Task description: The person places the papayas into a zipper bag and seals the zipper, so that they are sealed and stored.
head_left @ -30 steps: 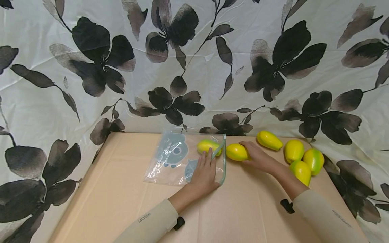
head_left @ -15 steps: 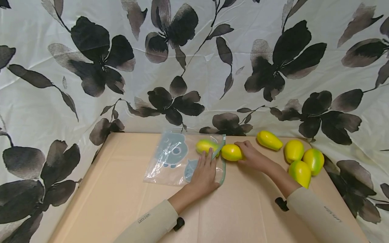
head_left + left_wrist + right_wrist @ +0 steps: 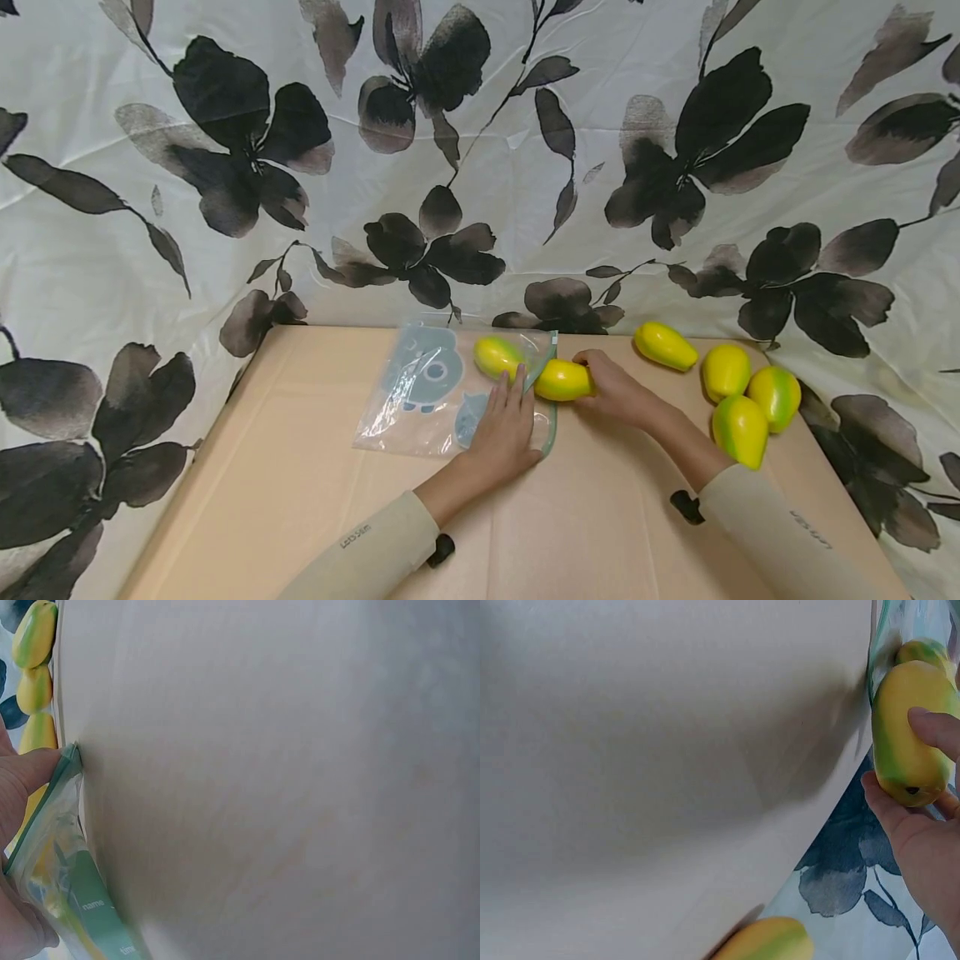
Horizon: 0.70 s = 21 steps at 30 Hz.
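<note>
A clear zip bag (image 3: 390, 429) with blue cartoon prints and a green zip edge lies at the back middle of the table. My left hand (image 3: 501, 429) rests on it with fingers straight, fingertips by the turned-back zip edge; in the left wrist view the thumb touches a corner of the zip. One yellow-green mango (image 3: 497, 357) is inside the bag. My right hand (image 3: 618, 390) grips a second mango (image 3: 562, 381) by its right end, thumb on one side. That mango's left end lies at the bag's mouth, overlapping the zip edge.
Several more mangoes (image 3: 726, 373) sit at the table's back right, one (image 3: 663, 346) apart by the rear edge. A floral cloth (image 3: 525, 208) hangs behind the beige table (image 3: 570, 533).
My right hand has moved left, bringing its mango to the bag's mouth. The mango inside has shifted slightly left. My left hand stays in place.
</note>
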### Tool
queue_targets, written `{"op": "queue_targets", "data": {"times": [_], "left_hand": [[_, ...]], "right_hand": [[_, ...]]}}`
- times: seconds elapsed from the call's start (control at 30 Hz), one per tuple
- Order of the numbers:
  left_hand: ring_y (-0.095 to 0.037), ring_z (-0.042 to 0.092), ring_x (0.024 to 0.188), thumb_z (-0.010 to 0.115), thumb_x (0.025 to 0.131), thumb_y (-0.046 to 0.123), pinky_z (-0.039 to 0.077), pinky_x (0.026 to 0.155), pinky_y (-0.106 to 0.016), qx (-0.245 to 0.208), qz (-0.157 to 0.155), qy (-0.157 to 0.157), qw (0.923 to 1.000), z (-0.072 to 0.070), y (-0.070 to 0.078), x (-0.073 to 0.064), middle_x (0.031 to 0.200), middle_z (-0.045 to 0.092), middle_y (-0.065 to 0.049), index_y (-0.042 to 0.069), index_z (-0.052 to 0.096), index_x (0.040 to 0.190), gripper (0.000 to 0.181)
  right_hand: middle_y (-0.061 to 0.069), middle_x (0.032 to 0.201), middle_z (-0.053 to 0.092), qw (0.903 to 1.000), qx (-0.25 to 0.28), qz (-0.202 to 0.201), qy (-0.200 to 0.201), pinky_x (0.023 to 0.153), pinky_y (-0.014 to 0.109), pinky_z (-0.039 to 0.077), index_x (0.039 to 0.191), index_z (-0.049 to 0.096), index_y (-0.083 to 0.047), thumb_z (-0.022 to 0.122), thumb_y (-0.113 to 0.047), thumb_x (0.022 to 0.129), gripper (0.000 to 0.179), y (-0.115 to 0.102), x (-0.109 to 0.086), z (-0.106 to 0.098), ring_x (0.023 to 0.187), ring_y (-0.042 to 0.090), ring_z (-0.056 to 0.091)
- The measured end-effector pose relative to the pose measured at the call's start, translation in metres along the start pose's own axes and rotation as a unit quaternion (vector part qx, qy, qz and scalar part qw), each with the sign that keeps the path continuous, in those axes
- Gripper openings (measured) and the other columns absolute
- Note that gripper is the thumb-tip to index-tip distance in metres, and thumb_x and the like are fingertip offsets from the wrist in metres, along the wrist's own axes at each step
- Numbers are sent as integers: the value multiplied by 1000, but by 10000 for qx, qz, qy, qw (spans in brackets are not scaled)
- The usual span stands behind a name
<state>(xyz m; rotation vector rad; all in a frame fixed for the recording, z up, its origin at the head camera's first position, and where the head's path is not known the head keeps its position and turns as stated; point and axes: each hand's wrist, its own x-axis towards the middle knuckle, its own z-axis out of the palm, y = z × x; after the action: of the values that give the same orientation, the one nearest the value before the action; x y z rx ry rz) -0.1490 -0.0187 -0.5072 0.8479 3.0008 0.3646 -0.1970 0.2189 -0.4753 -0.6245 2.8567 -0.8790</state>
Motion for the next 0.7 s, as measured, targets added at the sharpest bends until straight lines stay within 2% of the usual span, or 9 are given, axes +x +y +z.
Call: {"op": "queue_targets", "data": {"times": [0.17,0.33,0.43,0.57,0.7], "left_hand": [[-45,11,159,88,77,47,17,129,-50,10,-11,-37,10000,0,0,1,173,3,-22,-3,24,161,117],[-46,13,158,88,77,48,21,128,-51,22,20,16,10000,-2,0,0,173,4,-23,-4,24,161,118],[-45,13,158,88,77,47,22,128,-51,6,24,42,10000,-2,0,0,173,5,-23,-4,24,161,118],[-44,12,159,88,77,48,21,128,-50,48,14,18,10000,-3,1,0,172,6,-23,-4,24,161,117],[-44,11,159,88,77,48,20,128,-50,86,-19,-26,10000,-3,1,-1,173,5,-23,-3,25,161,116]], "right_hand": [[20,126,58,10000,2,79,31,105,54,49,131,51,4,86,-7,82,61,-2,3,4,113,33,58],[11,125,62,9993,-44,361,23,103,51,52,132,52,-5,88,-16,82,63,-7,5,6,110,28,60],[10,122,63,9993,-19,366,62,98,48,53,131,53,-5,89,-18,82,62,-8,7,8,105,26,60],[13,120,61,9996,104,254,89,95,46,53,129,54,-2,88,-16,82,60,-7,10,11,102,27,58],[20,132,59,9998,137,173,-31,98,49,56,137,53,2,81,-9,87,58,-5,10,12,110,31,61]]}}
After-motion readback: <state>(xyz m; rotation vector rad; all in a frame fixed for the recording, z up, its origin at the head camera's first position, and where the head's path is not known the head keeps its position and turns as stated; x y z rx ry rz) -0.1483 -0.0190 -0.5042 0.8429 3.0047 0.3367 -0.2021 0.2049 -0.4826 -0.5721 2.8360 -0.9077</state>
